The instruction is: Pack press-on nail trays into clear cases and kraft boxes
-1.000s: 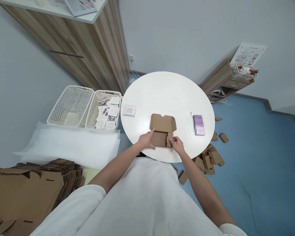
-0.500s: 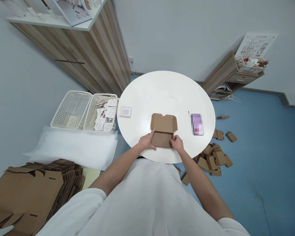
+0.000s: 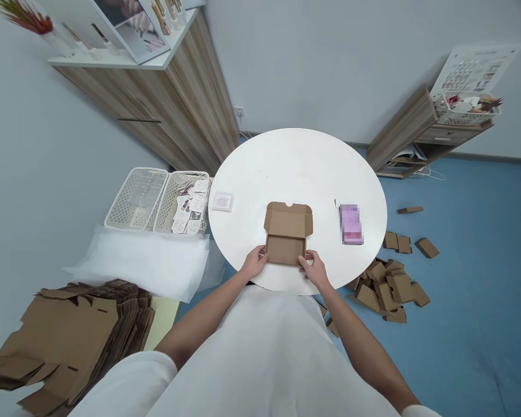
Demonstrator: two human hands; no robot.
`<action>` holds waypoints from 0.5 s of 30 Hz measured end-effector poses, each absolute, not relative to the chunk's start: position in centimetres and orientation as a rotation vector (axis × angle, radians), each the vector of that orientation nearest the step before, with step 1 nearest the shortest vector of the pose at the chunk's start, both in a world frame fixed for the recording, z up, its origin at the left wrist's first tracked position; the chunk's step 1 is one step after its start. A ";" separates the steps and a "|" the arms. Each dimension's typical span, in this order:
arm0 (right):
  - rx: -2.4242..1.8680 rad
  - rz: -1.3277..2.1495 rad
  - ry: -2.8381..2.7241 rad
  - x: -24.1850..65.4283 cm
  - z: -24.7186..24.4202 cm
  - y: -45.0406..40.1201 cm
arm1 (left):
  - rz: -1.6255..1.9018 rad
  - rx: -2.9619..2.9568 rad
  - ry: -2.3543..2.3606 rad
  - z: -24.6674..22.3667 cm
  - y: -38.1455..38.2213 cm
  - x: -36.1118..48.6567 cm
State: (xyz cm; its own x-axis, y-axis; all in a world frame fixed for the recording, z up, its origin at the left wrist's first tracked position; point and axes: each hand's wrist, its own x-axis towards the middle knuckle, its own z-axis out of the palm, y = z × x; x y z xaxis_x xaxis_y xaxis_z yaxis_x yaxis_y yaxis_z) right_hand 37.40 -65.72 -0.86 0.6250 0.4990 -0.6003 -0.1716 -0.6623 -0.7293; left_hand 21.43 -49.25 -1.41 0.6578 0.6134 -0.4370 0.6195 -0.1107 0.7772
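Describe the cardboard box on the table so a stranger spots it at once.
Find the white table. Toward its near edge, the left hand and right hand grip the sides of a brown cardboard box. Unlike the boxes heaped on the blue floor, it rests on the tabletop, its lid folded back.

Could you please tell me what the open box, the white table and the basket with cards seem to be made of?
Open box: cardboard, matte and brown, as its creased, folded panels show.
White table: smooth top with a faint sheen, perhaps laminate; the core is hidden.
Basket: probably moulded white plastic, since its walls have regular small holes.
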 end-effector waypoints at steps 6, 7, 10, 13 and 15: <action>-1.888 1.031 -0.158 39.1 -1.4 -65.2 | 0.111 1.591 0.996 -1.2 -49.0 24.2; -1.873 1.032 -0.139 39.4 -1.5 -65.2 | 0.109 1.550 1.005 -1.0 -49.0 24.6; -1.842 1.046 -0.101 40.1 -2.0 -65.3 | 0.102 1.473 1.027 -0.5 -49.3 25.5; -1.829 1.045 -0.107 40.3 -2.3 -65.4 | 0.123 1.442 1.042 -0.3 -49.6 25.8; -1.819 1.047 -0.119 40.2 -2.4 -65.4 | 0.150 1.425 1.041 -0.5 -49.8 25.7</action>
State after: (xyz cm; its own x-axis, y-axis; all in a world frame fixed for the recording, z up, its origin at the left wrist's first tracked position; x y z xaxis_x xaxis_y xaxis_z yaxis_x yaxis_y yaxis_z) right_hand 40.24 -65.41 -2.39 0.6217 0.5030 -0.6004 -0.3556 -0.5017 -0.7885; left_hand 25.70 -49.85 -0.46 0.5773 0.6499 -0.4942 0.4837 0.2154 0.8483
